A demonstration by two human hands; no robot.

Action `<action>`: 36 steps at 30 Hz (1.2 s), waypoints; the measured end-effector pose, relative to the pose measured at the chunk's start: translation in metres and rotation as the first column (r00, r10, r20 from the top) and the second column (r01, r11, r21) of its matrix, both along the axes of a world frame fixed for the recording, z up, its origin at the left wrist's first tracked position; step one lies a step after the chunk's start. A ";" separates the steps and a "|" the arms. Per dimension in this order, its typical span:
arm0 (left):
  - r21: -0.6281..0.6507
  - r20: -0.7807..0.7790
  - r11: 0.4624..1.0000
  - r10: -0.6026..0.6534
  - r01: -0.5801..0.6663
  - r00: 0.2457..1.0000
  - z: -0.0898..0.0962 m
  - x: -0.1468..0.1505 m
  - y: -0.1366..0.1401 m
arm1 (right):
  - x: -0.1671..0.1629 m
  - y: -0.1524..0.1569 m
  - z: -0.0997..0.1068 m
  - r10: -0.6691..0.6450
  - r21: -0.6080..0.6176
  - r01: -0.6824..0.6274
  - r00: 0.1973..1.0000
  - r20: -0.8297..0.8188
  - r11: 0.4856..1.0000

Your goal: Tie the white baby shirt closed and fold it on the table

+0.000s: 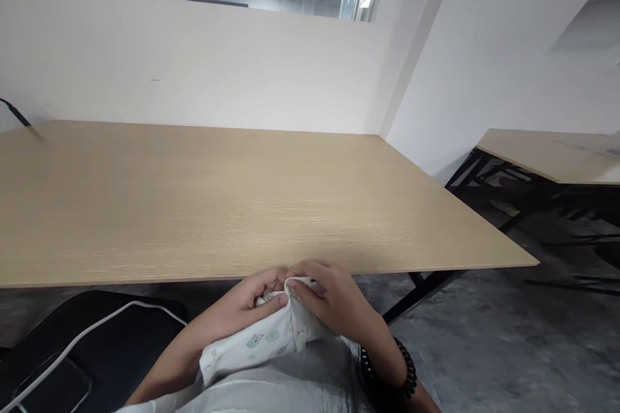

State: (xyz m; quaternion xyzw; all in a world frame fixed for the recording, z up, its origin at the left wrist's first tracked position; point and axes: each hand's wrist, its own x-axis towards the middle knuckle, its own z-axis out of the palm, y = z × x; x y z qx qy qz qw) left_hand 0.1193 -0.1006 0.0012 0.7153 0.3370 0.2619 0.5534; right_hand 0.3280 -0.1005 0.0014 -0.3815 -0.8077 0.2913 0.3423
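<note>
A white cloth [252,348] with small green animal prints is bunched up in front of my body, just below the table's front edge. My left hand [242,310] grips it from the left, with the thumb pressed on top of a fold. On the other side my right hand [334,300] pinches the same cloth, its thumb and fingers closed around a raised fold. Both hands nearly meet at the fold. Whether the cloth is a garment I cannot tell. A black beaded bracelet [409,368] circles my right wrist.
The wooden table [242,200] stretches ahead to a white partition [217,71]. At lower left, a white cable [92,330] crosses a black seat [121,335]. A dark cable end [17,115] hangs at far left. Another table [552,151] stands at right.
</note>
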 end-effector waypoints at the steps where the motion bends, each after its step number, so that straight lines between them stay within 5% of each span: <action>1: -0.004 0.026 1.000 0.001 -0.001 1.000 -0.001 0.001 0.001 | 0.001 0.000 -0.001 0.004 -0.004 -0.004 1.000 -0.009 1.000; 9: 0.029 -0.029 0.995 0.095 -0.094 0.995 -0.004 -0.006 0.009 | 0.013 -0.004 0.000 0.129 -0.112 -0.135 0.990 -0.057 0.985; 16: 0.020 -0.206 0.992 -0.119 0.126 0.971 -0.002 -0.020 0.007 | 0.020 -0.002 0.008 0.113 -0.077 -0.138 0.957 -0.268 0.987; 20: 0.104 -0.274 0.978 -0.149 0.183 0.950 -0.008 -0.023 0.011 | 0.019 0.000 0.004 0.267 -0.178 -0.264 0.964 -0.005 0.948; 23: 0.183 -0.318 0.957 -0.157 0.223 0.935 -0.011 -0.022 0.014 | 0.016 0.003 -0.005 0.395 -0.210 -0.353 0.893 0.217 0.912; 26: 0.191 -0.348 0.941 -0.202 0.280 0.915 -0.012 -0.019 0.013 | 0.014 0.006 -0.014 0.387 -0.180 -0.345 0.853 0.349 0.921; 32: 0.222 -0.356 0.927 -0.212 0.303 0.910 -0.014 -0.014 0.009 | 0.012 0.004 -0.016 0.317 -0.065 -0.324 0.833 0.454 0.944; 36: 0.241 -0.326 0.938 -0.163 0.248 0.931 -0.012 -0.012 0.008 | 0.013 0.003 -0.011 0.279 -0.018 -0.292 0.893 0.354 0.956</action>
